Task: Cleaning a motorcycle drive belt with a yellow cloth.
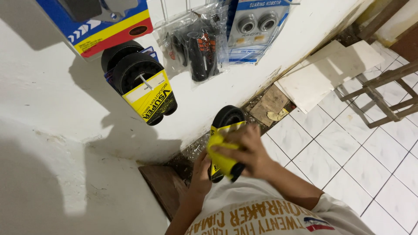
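Both hands meet at chest height over the tiled floor (348, 152); the right hand (246, 150) presses a yellow cloth (220, 154) onto a coiled black rubber belt (227, 118) in its yellow card sleeve; the left hand (201, 174) clamps the belt from below; it looks light, bendy and grippy, best held round the sleeved middle; similar belts (139, 82) hang on the white wall (43, 87).
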